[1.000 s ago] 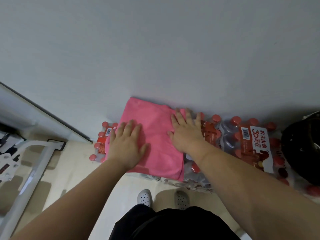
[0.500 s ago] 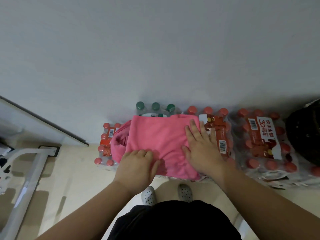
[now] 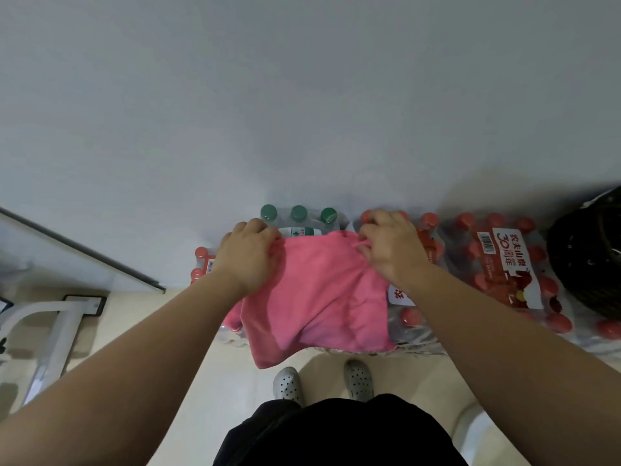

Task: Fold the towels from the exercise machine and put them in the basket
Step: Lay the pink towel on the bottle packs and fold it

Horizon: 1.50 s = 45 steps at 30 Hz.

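Note:
A pink towel (image 3: pixel 322 297) hangs over shrink-wrapped packs of bottles by the wall, its lower edge drooping past the packs toward the floor. My left hand (image 3: pixel 248 253) grips the towel's far left corner. My right hand (image 3: pixel 389 250) pinches the far right corner, bunching the cloth there. A dark woven basket (image 3: pixel 591 260) stands at the right edge, only partly in view. The white frame of the exercise machine (image 3: pixel 50 331) is at the lower left.
Packs of red-capped bottles (image 3: pixel 497 274) and a few green-capped bottles (image 3: pixel 299 216) line the grey wall. My feet in white perforated shoes (image 3: pixel 322 381) stand on the pale floor just in front of the packs.
Both hands left their flat position on the towel and moved to its far edge, taking hold of the two far corners. The towel now hangs looser, with its near edge drooping.

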Available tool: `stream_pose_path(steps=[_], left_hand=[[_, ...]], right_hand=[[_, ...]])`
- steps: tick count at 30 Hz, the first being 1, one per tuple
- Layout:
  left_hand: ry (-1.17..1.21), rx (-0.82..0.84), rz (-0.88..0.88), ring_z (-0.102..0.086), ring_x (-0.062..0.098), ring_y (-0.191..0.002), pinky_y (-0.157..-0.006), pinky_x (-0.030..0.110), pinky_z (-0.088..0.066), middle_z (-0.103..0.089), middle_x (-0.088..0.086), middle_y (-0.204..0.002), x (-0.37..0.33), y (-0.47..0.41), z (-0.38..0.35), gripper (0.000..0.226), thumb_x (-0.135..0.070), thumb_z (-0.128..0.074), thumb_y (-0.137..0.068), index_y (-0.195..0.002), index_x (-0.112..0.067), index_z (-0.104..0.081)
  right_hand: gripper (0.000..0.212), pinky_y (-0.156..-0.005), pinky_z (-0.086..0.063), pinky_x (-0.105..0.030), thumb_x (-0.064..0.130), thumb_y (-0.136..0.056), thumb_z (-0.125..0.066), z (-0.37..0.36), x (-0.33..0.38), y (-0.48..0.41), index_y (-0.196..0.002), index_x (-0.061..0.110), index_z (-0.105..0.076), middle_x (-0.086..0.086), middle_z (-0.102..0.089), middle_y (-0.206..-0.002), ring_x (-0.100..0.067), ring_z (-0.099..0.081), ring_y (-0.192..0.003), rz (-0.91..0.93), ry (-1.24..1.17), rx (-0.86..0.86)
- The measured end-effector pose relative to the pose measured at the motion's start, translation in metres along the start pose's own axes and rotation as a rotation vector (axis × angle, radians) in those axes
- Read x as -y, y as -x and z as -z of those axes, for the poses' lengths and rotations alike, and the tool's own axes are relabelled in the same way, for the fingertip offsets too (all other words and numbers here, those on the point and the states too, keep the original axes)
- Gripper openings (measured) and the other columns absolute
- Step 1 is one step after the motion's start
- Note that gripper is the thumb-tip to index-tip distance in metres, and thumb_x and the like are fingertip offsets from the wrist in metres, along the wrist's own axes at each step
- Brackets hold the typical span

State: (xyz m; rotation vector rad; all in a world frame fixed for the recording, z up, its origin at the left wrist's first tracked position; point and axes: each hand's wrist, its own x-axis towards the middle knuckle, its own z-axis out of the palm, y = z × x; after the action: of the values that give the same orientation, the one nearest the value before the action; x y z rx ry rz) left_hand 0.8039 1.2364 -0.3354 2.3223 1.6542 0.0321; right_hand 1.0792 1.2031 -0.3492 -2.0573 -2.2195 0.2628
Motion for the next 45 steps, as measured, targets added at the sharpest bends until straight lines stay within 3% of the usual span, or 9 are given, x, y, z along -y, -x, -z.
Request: stream_pose_path(steps=[7,12,16,22,25,29,34,40,45], left_hand=[[0.157,-0.046,-0.093,-0.052,0.026,-0.078,-0.065,0.032,-0.035,-0.057,-0.001,-0.080,0.003,0.003,0.013,0.004,-0.020,-0.059,-0.083,-0.082,-0.018,-0.057],[0.490,-0.027,-0.119,-0.055,-0.001,-0.057,-0.053,0.009,-0.037,-0.061,-0.009,-0.065,0.002,0.017,0.038,0.020,0.004,-0.060,-0.079,-0.082,-0.016,-0.061],[0.583,0.031,-0.174,-0.059,-0.006,-0.061,-0.058,0.005,-0.041,-0.067,-0.023,-0.073,0.002,0.029,0.058,0.018,0.003,-0.069,-0.082,-0.085,-0.014,-0.074],[0.557,0.027,-0.221,-0.060,-0.001,-0.053,-0.053,0.009,-0.044,-0.067,-0.017,-0.063,-0.008,0.050,0.078,0.015,-0.004,-0.082,-0.074,-0.072,-0.017,-0.075],[0.577,0.001,-0.227,-0.059,0.000,-0.046,-0.049,0.013,-0.047,-0.064,-0.015,-0.055,-0.020,0.065,0.084,0.020,0.000,-0.084,-0.071,-0.065,-0.014,-0.071],[0.550,-0.025,-0.238,-0.056,0.001,-0.048,-0.048,0.015,-0.045,-0.061,-0.012,-0.056,-0.039,0.084,0.086,0.025,-0.001,-0.087,-0.067,-0.061,-0.012,-0.065],[0.447,-0.109,-0.287,-0.044,0.011,-0.051,-0.051,0.017,-0.035,-0.056,0.006,-0.058,-0.068,0.096,0.081,0.031,-0.003,-0.087,-0.065,-0.057,-0.011,-0.058],[0.297,-0.151,-0.386,-0.040,0.009,-0.055,-0.053,0.013,-0.032,-0.045,-0.005,-0.055,-0.109,0.105,0.078,0.032,0.000,-0.072,-0.064,-0.057,-0.019,-0.047],[0.187,-0.053,-0.370,-0.058,0.004,-0.071,-0.069,0.010,-0.043,-0.070,-0.008,-0.080,-0.119,0.113,0.075,0.033,0.009,-0.068,-0.069,-0.083,-0.020,-0.075]], right_hand=[[0.012,-0.088,-0.040,-0.044,0.017,-0.091,-0.062,-0.003,0.007,0.006,-0.101,0.013,-0.065,-0.008,-0.063,-0.109,-0.033,-0.056,-0.100,0.041,0.098,-0.045],[0.007,-0.072,-0.048,-0.043,0.022,-0.097,-0.056,0.023,-0.001,0.026,-0.099,0.016,-0.056,-0.011,-0.066,-0.086,-0.034,-0.060,-0.084,-0.010,-0.030,-0.081],[0.019,-0.065,-0.041,-0.031,0.008,-0.089,-0.061,0.049,-0.004,0.052,-0.085,0.025,-0.052,0.009,-0.058,-0.073,-0.009,-0.055,-0.067,-0.003,-0.319,0.036],[0.027,-0.084,-0.047,-0.009,0.010,-0.090,-0.067,0.079,-0.001,0.095,-0.110,0.028,-0.065,0.021,-0.064,-0.103,0.006,-0.059,-0.098,0.004,-0.469,0.112],[0.027,-0.079,-0.049,-0.010,0.010,-0.089,-0.069,0.090,-0.005,0.114,-0.107,0.030,-0.066,0.018,-0.063,-0.097,0.006,-0.059,-0.092,0.008,-0.475,0.144],[0.029,-0.065,-0.051,-0.020,0.004,-0.084,-0.072,0.097,-0.024,0.137,-0.078,0.031,-0.062,0.010,-0.062,-0.076,-0.004,-0.057,-0.068,0.099,-0.549,0.223],[0.025,-0.062,-0.048,-0.023,0.003,-0.075,-0.073,0.094,-0.049,0.154,-0.072,0.025,-0.060,0.006,-0.062,-0.074,-0.003,-0.054,-0.067,0.130,-0.542,0.374],[0.038,-0.061,-0.040,-0.017,0.000,-0.067,-0.072,0.083,-0.074,0.163,-0.061,0.028,-0.048,0.010,-0.051,-0.080,0.002,-0.045,-0.066,0.105,-0.532,0.411],[0.036,-0.063,-0.039,-0.021,0.000,-0.067,-0.070,0.086,-0.086,0.167,-0.060,0.029,-0.050,0.014,-0.051,-0.071,0.000,-0.045,-0.064,0.108,-0.561,0.375]])
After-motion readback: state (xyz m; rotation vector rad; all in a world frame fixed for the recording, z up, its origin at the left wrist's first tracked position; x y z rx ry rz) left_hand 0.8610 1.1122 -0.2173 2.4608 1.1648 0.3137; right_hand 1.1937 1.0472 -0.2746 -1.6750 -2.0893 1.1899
